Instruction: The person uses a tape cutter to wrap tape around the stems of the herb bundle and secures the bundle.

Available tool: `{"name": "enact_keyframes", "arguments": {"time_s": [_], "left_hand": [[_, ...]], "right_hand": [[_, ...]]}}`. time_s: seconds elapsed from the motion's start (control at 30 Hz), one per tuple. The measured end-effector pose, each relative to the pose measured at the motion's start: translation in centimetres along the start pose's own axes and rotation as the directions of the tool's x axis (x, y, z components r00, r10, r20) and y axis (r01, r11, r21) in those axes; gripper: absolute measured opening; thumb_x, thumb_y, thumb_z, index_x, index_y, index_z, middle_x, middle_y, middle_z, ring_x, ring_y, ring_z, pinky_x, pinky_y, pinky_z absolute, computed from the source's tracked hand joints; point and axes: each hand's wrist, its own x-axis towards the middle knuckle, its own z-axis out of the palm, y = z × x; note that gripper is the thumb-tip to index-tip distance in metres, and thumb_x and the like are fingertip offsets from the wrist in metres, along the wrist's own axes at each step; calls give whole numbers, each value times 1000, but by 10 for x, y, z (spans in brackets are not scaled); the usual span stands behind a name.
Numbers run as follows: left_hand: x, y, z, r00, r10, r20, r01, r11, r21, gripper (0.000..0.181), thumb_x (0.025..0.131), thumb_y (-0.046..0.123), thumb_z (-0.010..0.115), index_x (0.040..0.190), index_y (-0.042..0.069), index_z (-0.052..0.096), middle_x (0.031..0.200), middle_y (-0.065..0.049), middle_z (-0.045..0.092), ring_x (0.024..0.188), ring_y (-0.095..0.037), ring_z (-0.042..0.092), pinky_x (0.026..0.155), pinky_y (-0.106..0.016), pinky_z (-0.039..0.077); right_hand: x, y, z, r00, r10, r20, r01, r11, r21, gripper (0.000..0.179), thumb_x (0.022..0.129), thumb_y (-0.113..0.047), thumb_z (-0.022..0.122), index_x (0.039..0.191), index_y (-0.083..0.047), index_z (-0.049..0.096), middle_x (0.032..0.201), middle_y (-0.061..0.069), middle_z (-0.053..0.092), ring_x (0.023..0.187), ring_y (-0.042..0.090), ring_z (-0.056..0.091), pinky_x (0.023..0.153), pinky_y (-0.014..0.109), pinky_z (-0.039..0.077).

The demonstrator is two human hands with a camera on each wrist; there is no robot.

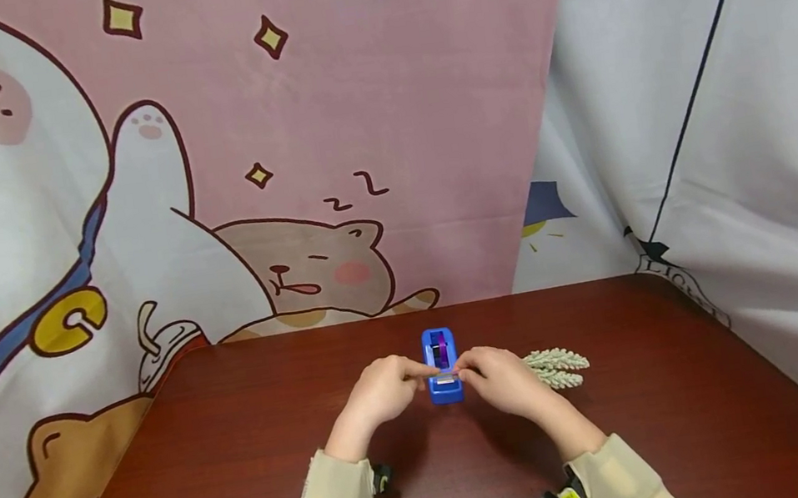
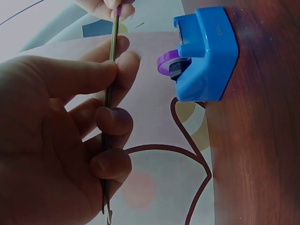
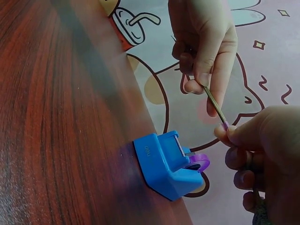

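A bundle of thin brownish-green stems (image 2: 114,40) runs between both hands, held above the table. My left hand (image 1: 383,390) grips the stems with thumb and curled fingers; their thin ends stick out below it. With thumb and forefinger my right hand (image 1: 503,378) pinches the bundle at a bit of purple tape (image 3: 226,125). Pale green artificial sprigs (image 1: 559,361) show beyond the right hand. Close to both hands stands a blue tape dispenser (image 1: 447,395) holding a purple tape roll (image 3: 201,162). The right fingers partly hide the tape on the stems.
The dispenser stands on a dark red-brown wooden table (image 1: 247,471). Behind the table hangs a pink and white cloth (image 1: 396,115) printed with cartoon animals. A white cloth (image 1: 757,151) closes off the right side. Each wrist bears a small black device.
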Motion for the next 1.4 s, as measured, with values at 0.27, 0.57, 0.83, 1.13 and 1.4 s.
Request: {"name": "enact_keyframes", "arguments": {"time_s": [0.27,0.57,0.83,1.13,1.4], "left_hand": [[-2,-4,-3,1000,5,5,-5,1000,-30,27,88,7,64,107,22,77,87,-1,69,56,-11,43,49,-25,36],[-2,-1,-8,999,34,-4,-34,997,-75,26,89,7,64,107,20,77,83,5,66,56,-11,41,49,-25,35],[-2,1,-10,999,41,-17,-43,994,-96,26,90,5,62,107,18,77,85,-2,68,54,-10,39,48,-24,33],[-4,-2,-10,999,20,-31,-23,995,-97,27,90,6,63,108,20,77,81,4,65,54,-11,40,48,-24,34],[-1,0,-9,999,31,-32,-33,996,-83,30,90,3,60,108,20,77,85,5,68,54,-11,41,47,-24,34]], "right_hand": [[0,-1,1,998,-48,29,47,999,13,4,85,-12,67,88,-14,67,78,-5,60,69,11,51,64,32,44],[0,-2,5,994,-36,-108,29,997,-65,22,77,-24,81,77,-25,59,71,-13,54,59,6,45,54,27,36],[2,-2,4,990,-19,-139,19,1000,-3,17,82,-25,78,77,-25,62,71,-15,53,59,6,44,55,27,37],[3,-4,2,990,-51,-128,57,997,45,9,88,-24,71,81,-23,66,75,-14,55,67,7,50,61,29,42],[2,-3,1,991,1,-135,7,998,60,8,92,-20,67,84,-19,70,83,-8,64,74,12,55,70,36,47]]}}
